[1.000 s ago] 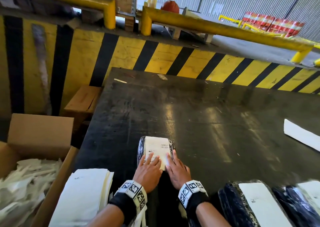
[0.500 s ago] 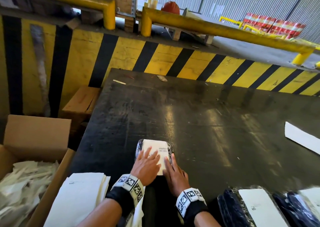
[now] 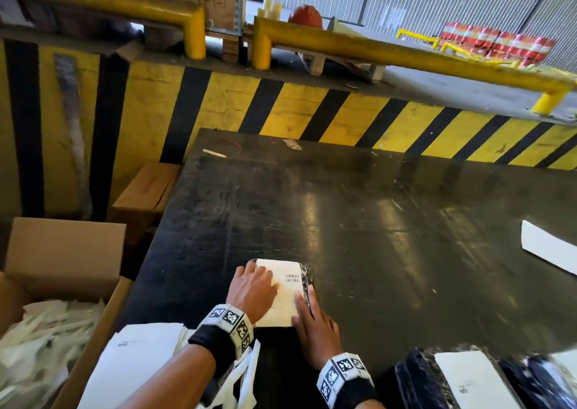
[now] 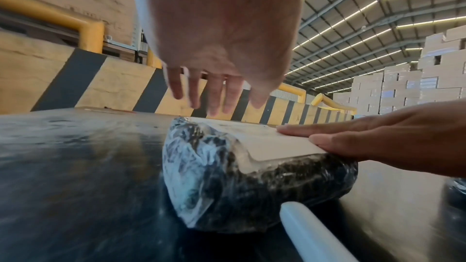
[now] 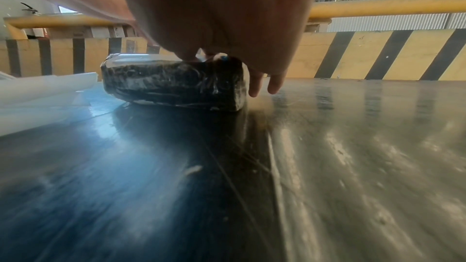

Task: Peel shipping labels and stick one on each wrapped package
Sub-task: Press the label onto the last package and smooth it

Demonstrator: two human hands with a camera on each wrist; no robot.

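A package [image 3: 307,279] wrapped in black under clear film lies near the front of the dark table [image 3: 374,221], with a white barcoded shipping label [image 3: 287,283] on its top. My left hand [image 3: 253,287] lies flat on the label's left half, fingers straight. My right hand [image 3: 309,312] presses the label's near right edge with straight fingers. The left wrist view has the package [image 4: 227,186], the label [image 4: 264,142], my left hand's fingers [image 4: 214,93] spread above it, and my right hand [image 4: 365,142] flat on it. From the right wrist, the package [image 5: 174,83] sits under my right hand [image 5: 262,85].
A stack of label sheets [image 3: 137,361] lies at the front left beside an open cardboard box [image 3: 62,252] of peeled backing strips. Labelled wrapped packages [image 3: 468,380] sit at the front right. A white sheet [image 3: 549,249] lies at the right edge. A yellow-black striped barrier [image 3: 312,112] stands behind.
My left hand has slid forward and left across the label, uncovering the barcode. My right hand has stayed by the near right edge of the package.
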